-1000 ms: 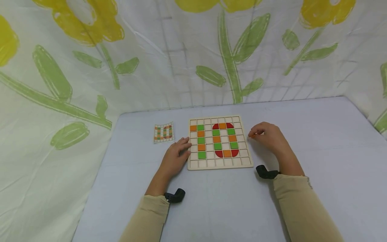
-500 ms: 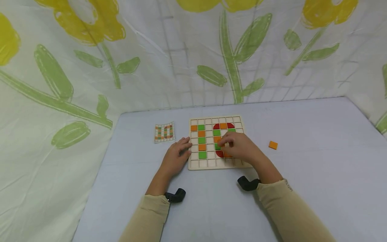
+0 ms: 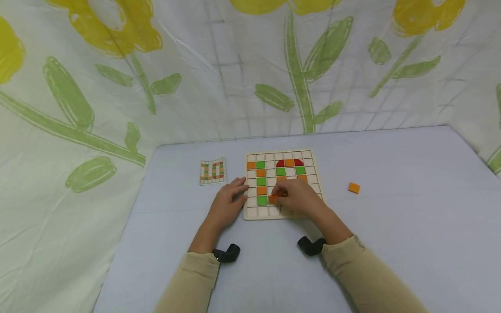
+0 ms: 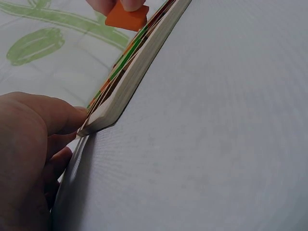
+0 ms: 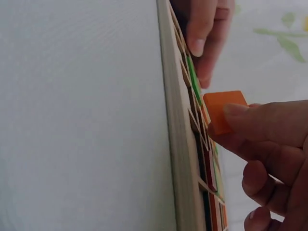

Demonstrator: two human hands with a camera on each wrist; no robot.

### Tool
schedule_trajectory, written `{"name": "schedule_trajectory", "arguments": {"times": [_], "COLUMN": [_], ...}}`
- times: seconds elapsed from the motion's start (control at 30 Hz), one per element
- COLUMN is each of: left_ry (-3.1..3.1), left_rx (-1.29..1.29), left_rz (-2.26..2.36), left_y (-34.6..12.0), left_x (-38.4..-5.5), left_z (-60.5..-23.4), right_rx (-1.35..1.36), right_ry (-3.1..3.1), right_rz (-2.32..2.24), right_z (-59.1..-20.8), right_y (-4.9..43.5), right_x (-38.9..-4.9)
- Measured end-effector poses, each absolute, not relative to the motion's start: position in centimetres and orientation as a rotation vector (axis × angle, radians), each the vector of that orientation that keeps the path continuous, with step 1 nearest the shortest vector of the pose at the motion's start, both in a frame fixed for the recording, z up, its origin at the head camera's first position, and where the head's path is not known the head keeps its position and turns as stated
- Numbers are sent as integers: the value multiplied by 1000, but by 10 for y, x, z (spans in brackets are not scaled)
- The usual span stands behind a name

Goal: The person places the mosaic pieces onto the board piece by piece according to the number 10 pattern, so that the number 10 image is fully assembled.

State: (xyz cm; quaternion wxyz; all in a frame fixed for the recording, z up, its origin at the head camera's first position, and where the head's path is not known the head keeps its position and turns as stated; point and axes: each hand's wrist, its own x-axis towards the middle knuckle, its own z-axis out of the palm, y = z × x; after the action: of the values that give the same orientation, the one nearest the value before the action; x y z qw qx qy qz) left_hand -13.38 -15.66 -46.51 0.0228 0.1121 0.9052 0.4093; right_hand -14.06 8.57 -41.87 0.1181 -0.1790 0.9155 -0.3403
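A square wooden grid board (image 3: 252, 212) lies on the table, with orange, green and red tiles set in its cells. My right hand (image 3: 300, 196) is over the board's lower middle and pinches an orange square tile (image 3: 272, 199) between thumb and fingers. In the right wrist view that tile (image 5: 222, 109) is raised above the grid, held by one edge. My left hand (image 3: 228, 202) rests against the board's left edge, its fingers extended. The left wrist view has the left thumb (image 4: 67, 114) at the board's corner. Some tiles on the board are hidden under my right hand.
A small printed card (image 3: 213, 171) with a coloured grid pattern lies left of the board. Right of the board, a loose orange tile (image 3: 354, 188) lies on the table (image 3: 411, 174). A flowered cloth (image 3: 195, 95) hangs behind the table.
My right hand has moved left from beside the board to over it, carrying the orange tile. The loose orange tile came into view on the right. My left hand stays put.
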Motion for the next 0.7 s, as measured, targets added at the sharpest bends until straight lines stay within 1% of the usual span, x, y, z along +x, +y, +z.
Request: {"name": "schedule_trajectory", "arguments": {"times": [0.4, 0.7], "left_ry": [2805, 2802], "left_rx": [344, 343], "left_rz": [1259, 1259], "left_y": [-157, -157], "left_x": [-134, -134], "left_z": [-465, -466], "right_rx": [-533, -567], "right_ry": [2767, 2757], "right_rz": [-962, -808], "right_z": [-424, -427], "right_y": [83, 83], "right_x": [-143, -141]}}
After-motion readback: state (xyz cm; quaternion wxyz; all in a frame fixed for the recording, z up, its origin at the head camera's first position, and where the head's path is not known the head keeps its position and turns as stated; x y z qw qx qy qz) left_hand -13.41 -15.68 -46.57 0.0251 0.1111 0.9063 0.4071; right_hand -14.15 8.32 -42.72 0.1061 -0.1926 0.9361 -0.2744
